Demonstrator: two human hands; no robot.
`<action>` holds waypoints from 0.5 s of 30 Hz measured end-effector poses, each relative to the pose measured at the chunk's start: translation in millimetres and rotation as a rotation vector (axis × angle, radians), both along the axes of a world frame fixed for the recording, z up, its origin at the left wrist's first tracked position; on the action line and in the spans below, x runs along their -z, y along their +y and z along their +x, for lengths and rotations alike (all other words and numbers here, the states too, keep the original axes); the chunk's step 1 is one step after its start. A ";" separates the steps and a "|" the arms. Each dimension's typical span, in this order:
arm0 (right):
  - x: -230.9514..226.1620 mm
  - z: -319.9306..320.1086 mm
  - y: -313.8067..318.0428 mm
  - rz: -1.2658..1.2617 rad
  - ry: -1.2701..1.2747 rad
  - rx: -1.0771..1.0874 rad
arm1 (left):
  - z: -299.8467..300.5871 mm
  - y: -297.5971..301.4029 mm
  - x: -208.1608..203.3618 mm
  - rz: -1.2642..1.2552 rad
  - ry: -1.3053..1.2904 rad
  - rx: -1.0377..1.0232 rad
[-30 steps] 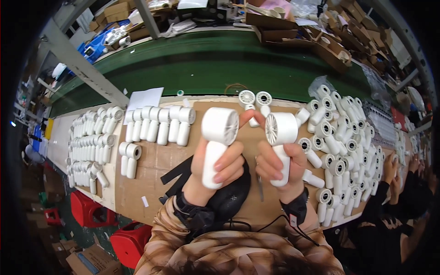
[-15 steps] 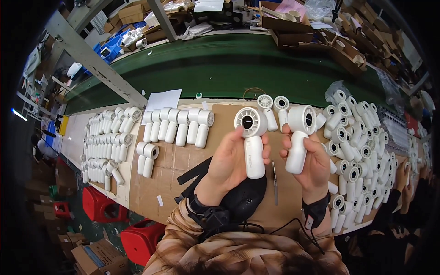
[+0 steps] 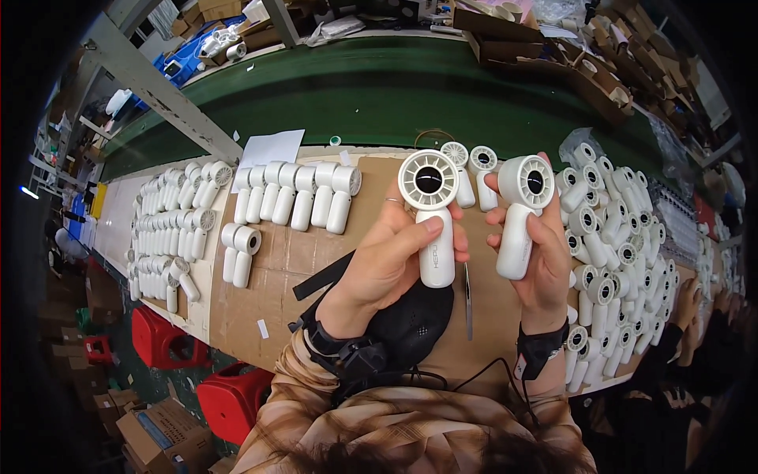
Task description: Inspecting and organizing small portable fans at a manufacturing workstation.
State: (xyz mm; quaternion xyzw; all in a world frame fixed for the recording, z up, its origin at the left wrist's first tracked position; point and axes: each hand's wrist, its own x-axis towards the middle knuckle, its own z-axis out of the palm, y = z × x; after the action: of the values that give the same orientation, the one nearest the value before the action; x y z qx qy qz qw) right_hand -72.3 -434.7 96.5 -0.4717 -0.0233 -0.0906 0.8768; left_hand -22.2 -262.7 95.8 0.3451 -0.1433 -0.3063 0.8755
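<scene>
My left hand (image 3: 377,267) grips a white handheld fan (image 3: 437,253) by its handle, thumb on the front, with the round slotted head and dark centre facing me. In my right hand (image 3: 550,265) is a second white handheld fan (image 3: 515,243), its head turned partly sideways. The two fans are held upright, side by side and apart, above a cardboard sheet (image 3: 272,312). Just behind them lie two more fans (image 3: 482,162). A slim metal tool like tweezers (image 3: 469,304) lies between my forearms, beside a black mesh item (image 3: 410,324).
Neat rows of fans (image 3: 304,193) lie left of centre, with more rows (image 3: 172,229) at far left. A dense pile of fans (image 3: 608,253) covers the right side. Beyond runs a green belt (image 3: 355,87). Red stools (image 3: 229,403) stand lower left. Another person's hand (image 3: 685,308) is at far right.
The left fan's head has turned more squarely toward me, and my left thumb now lies on its handle. The right fan has also turned somewhat toward me. The view has shifted slightly.
</scene>
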 end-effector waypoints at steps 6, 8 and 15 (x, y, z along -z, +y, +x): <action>0.9 1.2 3.6 -0.028 -0.009 -0.006 | 2.1 2.2 5.3 -0.012 -0.085 0.009; 1.0 0.6 4.6 -0.034 -0.008 -0.012 | 0.8 1.4 5.7 -0.021 -0.116 -0.001; -2.5 -1.2 4.5 -0.026 0.018 0.009 | -2.1 -1.1 3.9 -0.038 -0.120 0.003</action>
State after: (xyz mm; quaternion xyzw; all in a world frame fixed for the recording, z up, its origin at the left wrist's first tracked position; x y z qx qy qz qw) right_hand -73.4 -430.2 98.9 -0.4840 -0.0147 -0.0900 0.8703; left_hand -24.3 -263.9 91.8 0.3461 -0.2018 -0.2838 0.8712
